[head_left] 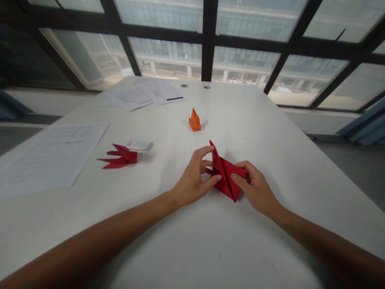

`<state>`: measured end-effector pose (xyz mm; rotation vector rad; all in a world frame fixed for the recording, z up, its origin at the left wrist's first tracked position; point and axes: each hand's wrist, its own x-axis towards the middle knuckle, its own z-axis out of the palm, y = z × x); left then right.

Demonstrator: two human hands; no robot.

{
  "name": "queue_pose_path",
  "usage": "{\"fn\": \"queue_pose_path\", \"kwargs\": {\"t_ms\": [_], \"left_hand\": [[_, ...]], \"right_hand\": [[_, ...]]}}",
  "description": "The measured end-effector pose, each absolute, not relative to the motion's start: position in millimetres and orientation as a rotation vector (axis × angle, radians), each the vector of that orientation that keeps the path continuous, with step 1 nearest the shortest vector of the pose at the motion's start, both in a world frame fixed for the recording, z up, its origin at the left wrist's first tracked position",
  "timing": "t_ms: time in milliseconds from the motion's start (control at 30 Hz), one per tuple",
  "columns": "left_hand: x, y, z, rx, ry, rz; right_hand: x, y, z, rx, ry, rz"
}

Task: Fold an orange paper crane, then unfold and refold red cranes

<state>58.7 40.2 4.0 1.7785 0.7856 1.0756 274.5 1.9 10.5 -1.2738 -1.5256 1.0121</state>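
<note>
A red sheet of folded origami paper [226, 176] is held between my two hands, just above the white table. My left hand [197, 176] grips its left side, with the thumb on the front face and a fingertip near the raised upper point. My right hand [255, 186] pinches the right corner, thumb in front and fingers behind. A dark crease line runs down the middle to the lower tip. Part of the paper's back is hidden by my fingers.
On the white table [192, 249], a small orange origami figure [195, 121] stands ahead. A red folded paper piece [122, 157] lies left beside a white label-like strip [140, 145]. Printed sheets [54, 152] lie far left, with more papers [141, 94] at the back. Windows rise beyond.
</note>
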Motion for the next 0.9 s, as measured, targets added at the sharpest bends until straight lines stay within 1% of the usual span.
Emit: {"fn": "queue_pose_path", "kwargs": {"t_ms": [167,267,333,400,533,600,667,733,800,900], "left_hand": [[67.7,35.6,13.0,1.513,0.914,1.144],[69.5,35.0,10.3,1.585,0.942,1.159],[69.8,33.0,9.6,1.623,0.899,1.109],[70.0,29.6,11.8,1.568,0.784,1.08],[71.6,25.0,19.0,1.372,0.573,1.084],[73.0,27.0,18.8,1.295,0.588,1.081],[73.6,32.2,15.0,1.2,0.664,1.064],[72.2,39.3,9.6,1.119,0.808,1.032],[68.0,46.5,5.4,1.129,0.98,0.968],[58.2,54.5,4.2,1.502,1.099,0.844]], "right_hand": [[268.0,-7.9,10.9,-1.177,-1.55,1.083],[263.4,-14.2,12.7,-1.127,-1.605,1.094],[261.3,-17.3,13.7,-1.1,-1.675,1.015],[260.7,-19.5,14.2,-1.103,-1.787,0.83],[262.3,-21.5,15.6,-1.133,-2.057,0.245],[263.5,-20.9,17.1,-1.118,-2.158,0.029],[264.9,-19.0,18.4,-1.094,-2.229,-0.08],[267.0,-15.8,18.7,-1.089,-2.268,-0.084],[269.5,-12.0,17.3,-1.125,-2.291,-0.001],[272.9,-7.1,12.3,-1.202,-2.331,0.168]]}}
